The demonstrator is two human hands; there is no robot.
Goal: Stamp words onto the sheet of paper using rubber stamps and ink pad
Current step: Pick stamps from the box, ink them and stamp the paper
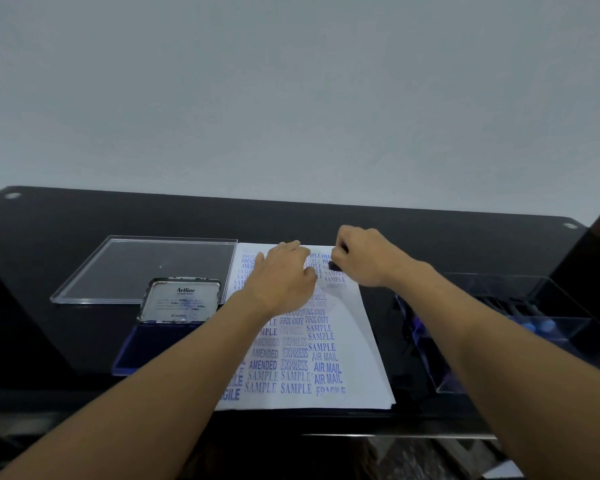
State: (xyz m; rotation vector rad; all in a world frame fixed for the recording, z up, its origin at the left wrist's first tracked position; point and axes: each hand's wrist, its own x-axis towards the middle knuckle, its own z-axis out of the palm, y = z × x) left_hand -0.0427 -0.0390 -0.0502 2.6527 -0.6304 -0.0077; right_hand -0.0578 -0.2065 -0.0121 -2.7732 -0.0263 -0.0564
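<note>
A white sheet of paper (355, 344) lies on the black desk, covered with rows of blue stamped words such as SAMPLE, AMENDED, EXPRESS and AIR MAIL. My left hand (281, 277) lies flat on the sheet's upper part with its fingers spread. My right hand (364, 254) grips a dark rubber stamp (336, 265) and holds it down on the paper near the top right corner. The open ink pad (153, 344) with its blue pad and raised Artline lid sits left of the sheet.
A clear plastic lid (146, 268) lies at the back left. A clear plastic box (520, 330) with more stamps in it stands to the right of the paper. The black desk (395, 220) ends at a grey wall behind.
</note>
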